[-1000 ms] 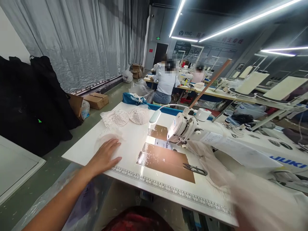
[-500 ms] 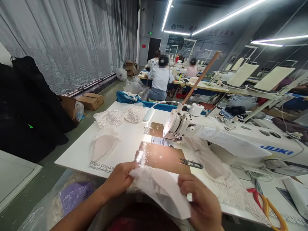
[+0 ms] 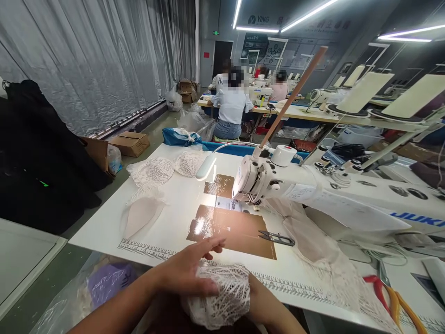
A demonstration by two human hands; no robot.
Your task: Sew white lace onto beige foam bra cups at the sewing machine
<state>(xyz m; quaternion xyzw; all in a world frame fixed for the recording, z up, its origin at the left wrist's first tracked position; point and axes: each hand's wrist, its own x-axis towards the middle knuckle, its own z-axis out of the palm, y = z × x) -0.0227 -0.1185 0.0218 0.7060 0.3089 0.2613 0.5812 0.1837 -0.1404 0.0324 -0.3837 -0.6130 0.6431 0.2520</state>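
Observation:
A white lace bra cup [image 3: 227, 292] is held up in front of my body, at the table's front edge. My left hand [image 3: 194, 264] is over its left side, fingers stretched forward and apart, the thumb lying across the lace. From the right, my right hand [image 3: 256, 293] reaches behind or inside the cup; the lace hides its fingers. Beyond them sits a white sewing machine [image 3: 248, 181] with a brown plate [image 3: 236, 227] before its needle. Black thread snips [image 3: 277, 238] lie on the plate's right edge.
More lace cups [image 3: 153, 171] lie at the table's left, near a beige cup piece [image 3: 142, 215]. Sheer lace fabric [image 3: 313, 236] trails to the right, by red-and-orange-handled scissors [image 3: 391, 297]. A printed ruler [image 3: 146, 249] runs along the front edge. A person [image 3: 230, 106] sits further ahead.
The cup has turned from its smooth pale side to its lace side. My left hand has let go its pinch and spread its fingers; my right hand has moved behind the lace.

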